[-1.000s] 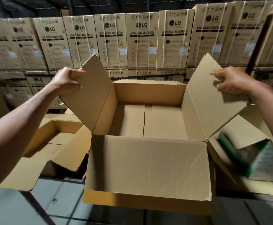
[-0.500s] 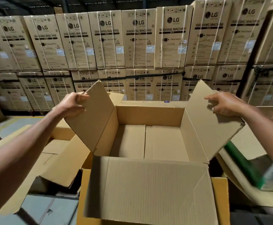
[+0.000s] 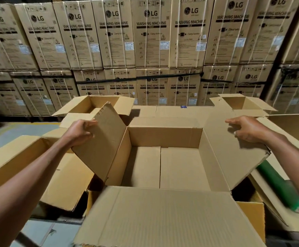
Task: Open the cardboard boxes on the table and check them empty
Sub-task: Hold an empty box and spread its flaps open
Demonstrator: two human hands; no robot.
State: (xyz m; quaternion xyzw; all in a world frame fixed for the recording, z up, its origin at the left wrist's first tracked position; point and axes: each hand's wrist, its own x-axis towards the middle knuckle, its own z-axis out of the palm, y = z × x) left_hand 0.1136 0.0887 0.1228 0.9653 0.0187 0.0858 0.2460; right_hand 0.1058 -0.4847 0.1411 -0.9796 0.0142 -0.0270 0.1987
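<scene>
Box: a plain brown cardboard box (image 3: 164,168) sits in the middle of the view, just in front of the person, its mouth facing straight up and all four flaps folded outward.
Long axis: the opening looks somewhat wider left to right than front to back, though the wide lens makes this uncertain.
Inside: bare cardboard floor made of two bottom flaps meeting at a straight seam that runs front to back; nothing lies on it.
Left flap (image 3: 102,139): stands tilted up and outward, its top corner ragged.
Right flap (image 3: 234,154): leans outward and lower, its far corner dented.
Near flap (image 3: 163,216): folded toward the person, showing fine corrugation ribs.
Left hand (image 3: 79,132): fingers curled over the outer edge of the left flap, gripping it.
Right hand (image 3: 246,129): fingers and thumb pinch the upper edge of the right flap.
Material: matte corrugated board, sharp creases at the folds, unprinted.
Neighbours: an open box (image 3: 38,168) lies just beside on the left, two more open boxes (image 3: 95,106) stand behind, and a box on the right holds a green roll (image 3: 278,186).
Background: a wall of stacked, strapped washing machine cartons (image 3: 150,36) printed with black lettering.
Floor (image 3: 20,132): grey with a yellow line, seen at the left.
</scene>
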